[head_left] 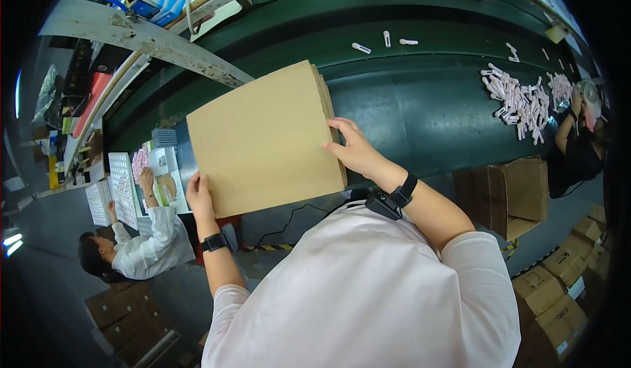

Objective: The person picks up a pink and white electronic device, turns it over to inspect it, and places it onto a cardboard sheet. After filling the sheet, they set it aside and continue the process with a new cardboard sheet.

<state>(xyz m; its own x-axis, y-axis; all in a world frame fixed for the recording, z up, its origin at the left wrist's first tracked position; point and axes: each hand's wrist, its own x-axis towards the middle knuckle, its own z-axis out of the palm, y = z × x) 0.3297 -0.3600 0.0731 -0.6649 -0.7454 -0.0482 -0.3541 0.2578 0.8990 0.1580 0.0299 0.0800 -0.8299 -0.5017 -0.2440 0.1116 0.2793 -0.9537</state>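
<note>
Cardboard stack (266, 141) in the grip of left hand (200, 198) and right hand (357, 148), open carton (526, 194) to the right

cardboard stack (263, 141) | brown, layered | broad face up, skewed | over green worktop (414, 118)

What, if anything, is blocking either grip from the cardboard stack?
Nothing visible. Your left grip is against the left edge of the cardboard stack, and your right grip touches its right edge. The small pale pieces lie apart, off to the right.

Worktop (407, 118) partly hidden by cardboard (266, 138)
</note>
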